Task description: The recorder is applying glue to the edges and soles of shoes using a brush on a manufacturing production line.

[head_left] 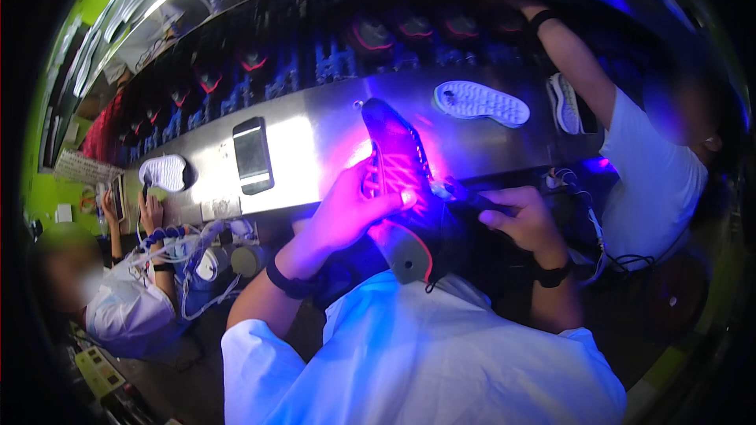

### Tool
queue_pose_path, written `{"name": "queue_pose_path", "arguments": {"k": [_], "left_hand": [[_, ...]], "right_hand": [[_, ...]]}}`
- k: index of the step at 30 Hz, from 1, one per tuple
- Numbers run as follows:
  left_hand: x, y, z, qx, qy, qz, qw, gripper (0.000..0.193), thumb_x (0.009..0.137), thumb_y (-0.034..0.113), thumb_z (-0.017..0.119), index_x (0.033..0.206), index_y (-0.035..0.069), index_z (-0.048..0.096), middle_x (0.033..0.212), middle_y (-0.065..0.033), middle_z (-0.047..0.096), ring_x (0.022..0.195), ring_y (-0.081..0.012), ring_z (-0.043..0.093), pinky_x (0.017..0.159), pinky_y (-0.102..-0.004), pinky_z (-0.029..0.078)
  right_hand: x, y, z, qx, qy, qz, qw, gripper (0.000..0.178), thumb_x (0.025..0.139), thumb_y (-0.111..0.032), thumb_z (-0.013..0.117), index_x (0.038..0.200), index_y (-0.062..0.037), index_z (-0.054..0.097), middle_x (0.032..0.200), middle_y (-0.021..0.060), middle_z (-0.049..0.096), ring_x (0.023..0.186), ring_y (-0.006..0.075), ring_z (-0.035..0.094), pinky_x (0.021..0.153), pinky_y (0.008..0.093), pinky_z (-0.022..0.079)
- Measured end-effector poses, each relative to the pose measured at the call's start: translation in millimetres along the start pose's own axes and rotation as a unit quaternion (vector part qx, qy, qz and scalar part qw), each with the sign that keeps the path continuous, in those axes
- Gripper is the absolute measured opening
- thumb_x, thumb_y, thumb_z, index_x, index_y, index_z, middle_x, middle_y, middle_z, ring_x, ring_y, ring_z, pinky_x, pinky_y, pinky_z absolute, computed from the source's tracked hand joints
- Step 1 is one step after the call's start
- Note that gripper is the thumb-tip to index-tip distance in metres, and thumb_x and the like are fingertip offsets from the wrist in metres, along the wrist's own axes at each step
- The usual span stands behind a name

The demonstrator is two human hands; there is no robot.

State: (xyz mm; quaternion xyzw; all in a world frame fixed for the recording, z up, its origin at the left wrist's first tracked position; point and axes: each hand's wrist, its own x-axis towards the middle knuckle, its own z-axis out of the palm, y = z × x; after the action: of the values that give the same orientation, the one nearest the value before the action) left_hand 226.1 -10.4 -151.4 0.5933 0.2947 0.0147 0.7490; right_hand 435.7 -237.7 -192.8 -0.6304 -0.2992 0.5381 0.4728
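In front of my body is a laced shoe upper (pixel 400 159), seemingly on a last, its toe pointing away over the metal bench. Purple and pink light falls across it. My left hand (pixel 354 206) grips it from the left side, with the thumb lying over the laces. A grey-green piece with a hole (pixel 409 253) shows at its near end, close to my shirt. My right hand (pixel 526 219) closes around a dark-handled tool (pixel 471 197), whose head is at the right edge of the shoe upper. Glare hides whether the head is a brush.
White shoe soles lie on the metal bench (pixel 307 102): one right (pixel 496 105), one farther right (pixel 564 104), one left (pixel 164 173). A black phone-like slab (pixel 253 156) lies left. Behind runs a rack of dark shoes (pixel 372 35). Co-workers sit right (pixel 657 161) and left (pixel 130 307).
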Motion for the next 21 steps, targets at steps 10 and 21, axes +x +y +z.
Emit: {"name": "queue_pose_path", "arguments": {"k": [10,21], "left_hand": [[-9,5,-21,0.012,0.061,-0.002,0.998,0.07,0.081,0.026,0.085,0.134,-0.003,0.05,0.118,-0.0128,0.068,0.106,-0.0199,0.068,0.094,-0.0352,0.054],[-26,-19,-25,-0.186,0.095,-0.091,0.974,0.053,0.092,0.038,0.072,0.126,0.0,0.057,0.113,-0.0102,0.066,0.104,-0.0173,0.067,0.084,-0.0314,0.056]], "right_hand": [[-18,-13,-14,-0.148,-0.058,-0.031,0.987,0.036,0.083,-0.012,0.082,0.115,-0.0004,0.073,0.096,0.0101,0.074,0.085,0.0146,0.067,0.078,0.0292,0.052],[-10,-40,9,-0.236,0.04,-0.175,0.955,0.035,0.082,-0.012,0.08,0.114,-0.0009,0.073,0.073,0.0083,0.06,0.064,0.0178,0.057,0.06,0.0302,0.042]]}}
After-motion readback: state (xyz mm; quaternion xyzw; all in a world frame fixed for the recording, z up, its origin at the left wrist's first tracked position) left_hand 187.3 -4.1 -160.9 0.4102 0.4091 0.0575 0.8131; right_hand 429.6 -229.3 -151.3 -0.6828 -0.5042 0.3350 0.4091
